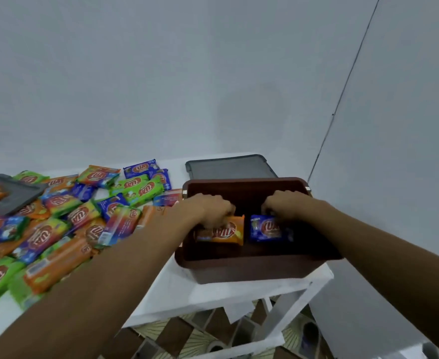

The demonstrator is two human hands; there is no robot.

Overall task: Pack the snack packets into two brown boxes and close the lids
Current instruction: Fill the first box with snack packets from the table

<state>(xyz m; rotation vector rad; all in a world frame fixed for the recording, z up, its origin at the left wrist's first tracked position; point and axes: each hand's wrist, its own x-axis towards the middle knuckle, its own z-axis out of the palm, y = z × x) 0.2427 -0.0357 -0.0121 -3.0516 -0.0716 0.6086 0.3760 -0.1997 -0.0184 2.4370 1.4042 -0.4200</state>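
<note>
I am looking down at the white table (pixel 200 288), where the brown plastic box (pixel 239 272) is sitting open near the right edge. Inside it, my left hand (pixel 210 208) is gripping a shiny orange snack packet (pixel 226 231), fingers curled over its top. My right hand (pixel 284 204) is pinching a shiny blue snack packet (pixel 269 230) just beside it. A pile of bright loose packets (pixel 57 224) is lying to the left. A flat grey lid (pixel 231 167) is resting behind the box.

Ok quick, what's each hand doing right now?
Left hand grips the orange packet in the brown box.
Right hand grips the blue packet beside it.
</note>
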